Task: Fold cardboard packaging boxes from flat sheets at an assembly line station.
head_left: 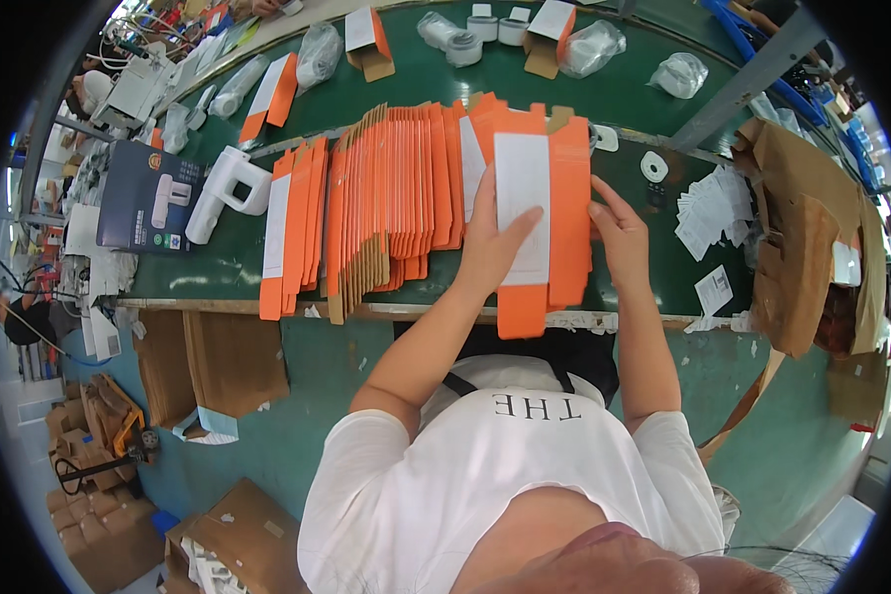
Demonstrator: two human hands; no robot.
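Upright before me is a small batch of flattened orange-and-white cartons (569, 213), the front one showing a white panel. My left hand (492, 238) grips their left side, its thumb lying across the white panel. At the right edge my right hand (620, 236) pinches the cartons, with its thumb in front and some fingertips hidden behind. To the left, a long row of folded orange cartons (396, 183) stands packed on the green table (208, 275). A few more cartons (277, 233) with white panels lean at that row's left end.
A white handheld device (230, 188) and a dark printed box (148, 198) lie at the left. Opened cartons (368, 45) and bagged parts (320, 54) stand farther back. White paper slips (713, 210) and a large brown carton (797, 238) are at the right, near a metal post (742, 84).
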